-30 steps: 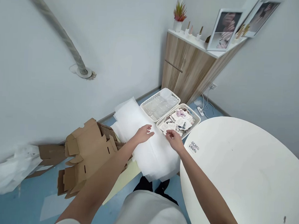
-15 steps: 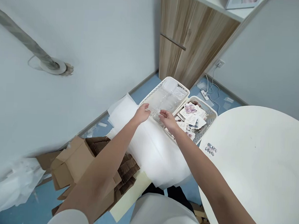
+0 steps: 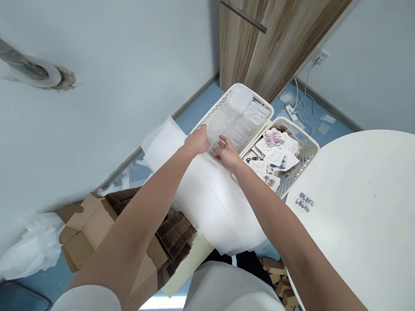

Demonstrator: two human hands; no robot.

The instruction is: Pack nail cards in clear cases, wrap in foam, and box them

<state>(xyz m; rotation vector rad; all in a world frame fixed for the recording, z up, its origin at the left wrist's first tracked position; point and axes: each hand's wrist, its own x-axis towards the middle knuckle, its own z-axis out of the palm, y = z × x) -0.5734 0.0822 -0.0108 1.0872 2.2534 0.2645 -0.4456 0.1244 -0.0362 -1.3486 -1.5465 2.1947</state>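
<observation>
A white perforated basket (image 3: 210,110) holds several clear plastic boxes (image 3: 240,99), some in clear wrap. At its near left corner is my left hand (image 3: 197,141), its fingers bent downward and mostly hidden; whether they touch the rim or a box I cannot tell. My right hand (image 3: 227,154) hovers over the near end of the same basket, open, fingers apart and slightly curled, with nothing visible in it. Just to its right, a second white basket (image 3: 302,167) holds a pile of cards with press-on nails (image 3: 274,139).
White foam sheets (image 3: 212,202) lie in front of the baskets. Flattened cardboard boxes (image 3: 89,223) are at the left. A round white table (image 3: 365,205) at the right bears a nail set (image 3: 304,202). Behind are a wooden cabinet (image 3: 269,38) and a power strip (image 3: 291,112).
My view has tipped downward, so the baskets sit higher in the picture. My left hand's fingers have turned down at the basket's corner; my right hand's fingers have curled a little more.
</observation>
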